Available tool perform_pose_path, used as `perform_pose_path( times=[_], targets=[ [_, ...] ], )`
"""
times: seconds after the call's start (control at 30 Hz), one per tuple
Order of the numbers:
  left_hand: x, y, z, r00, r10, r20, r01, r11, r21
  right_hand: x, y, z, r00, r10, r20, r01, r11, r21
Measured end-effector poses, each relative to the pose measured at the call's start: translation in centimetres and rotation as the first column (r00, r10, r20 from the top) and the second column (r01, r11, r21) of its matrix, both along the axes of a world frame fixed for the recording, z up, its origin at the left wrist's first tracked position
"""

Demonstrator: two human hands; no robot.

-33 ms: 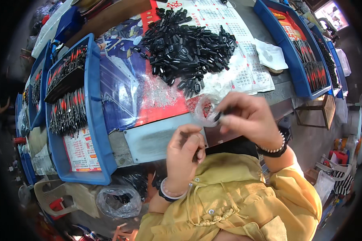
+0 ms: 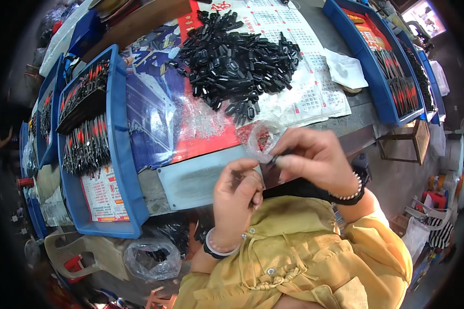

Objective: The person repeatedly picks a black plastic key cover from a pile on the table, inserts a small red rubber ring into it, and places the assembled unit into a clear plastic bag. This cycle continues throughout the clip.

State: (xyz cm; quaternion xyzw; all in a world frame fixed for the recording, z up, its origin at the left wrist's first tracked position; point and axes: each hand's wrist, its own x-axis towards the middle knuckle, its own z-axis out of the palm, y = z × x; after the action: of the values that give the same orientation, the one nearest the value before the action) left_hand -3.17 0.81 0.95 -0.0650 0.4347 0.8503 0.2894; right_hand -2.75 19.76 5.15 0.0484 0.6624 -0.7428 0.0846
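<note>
My left hand is closed above the front edge of the bench, with a small dark piece showing between its fingers. To its right, my right hand pinches a small black part between thumb and fingertips. Right behind that part, a clear plastic bag stands with its mouth rolled open and small red bits inside. Beyond the bag lies a heaped pile of small black plastic parts. A pale flat plate lies on the bench beside my left hand.
Blue trays at the left hold rows of black and red pieces; another blue tray stands at the right. Printed sheets cover the bench. A white folded cloth or paper lies near the right tray. A plastic bag hangs low at left.
My right hand has shifted slightly left, bringing its black part a little nearer my left hand. My left hand stays nearly in place.
</note>
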Motion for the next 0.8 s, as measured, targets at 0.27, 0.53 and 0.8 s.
perform_pose_path(
  times=[0.27, 0.53, 0.8],
  targets=[
    [1.3, 0.1, 0.2, 0.987, -0.109, -0.114, 0.085, 0.977, -0.195, 0.9, -0.9, -2.2, 0.97, 0.118, -0.214, -0.098, 0.99, 0.099],
    [1.3, -0.8, 0.6, 0.992, -0.074, 0.101, 0.072, 0.997, 0.022, -2.7, 0.1, -3.5, 0.903, 0.284, -0.321, 0.076, 0.629, 0.773],
    [1.3, -1.6, 0.3, 0.994, -0.012, 0.105, 0.003, 0.996, 0.09, -4.5, -0.9, -4.1, 0.898, 0.434, -0.068, -0.089, 0.331, 0.939]
  ],
)
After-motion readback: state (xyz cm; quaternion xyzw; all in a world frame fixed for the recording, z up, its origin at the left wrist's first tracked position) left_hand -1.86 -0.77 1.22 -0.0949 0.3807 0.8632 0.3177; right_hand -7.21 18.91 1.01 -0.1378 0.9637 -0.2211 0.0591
